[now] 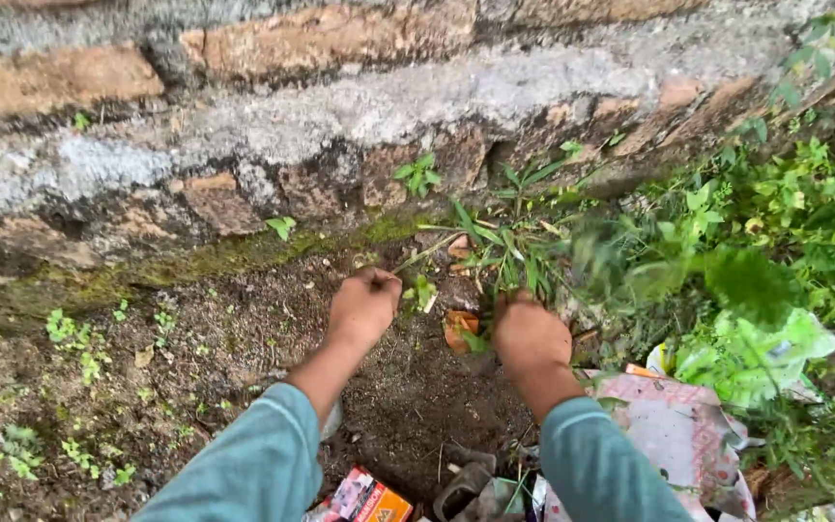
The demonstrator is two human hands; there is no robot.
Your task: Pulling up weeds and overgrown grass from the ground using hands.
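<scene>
Both my hands reach down to bare soil at the foot of an old brick wall point(340, 116). My left hand point(364, 304) is curled into a fist low on the ground, closed on a small green weed point(422, 290) beside it. My right hand point(531, 333) is closed around the base of a clump of grassy weeds point(509, 251) that stands up against the wall. Both arms wear teal sleeves.
Dense green weeds point(785, 213) fill the right side. A crumpled pink and white wrapper point(674, 435), a green plastic bag point(765, 353) and a red and orange packet point(364, 498) lie on the soil near my arms. Small sprouts point(74, 338) dot the left ground.
</scene>
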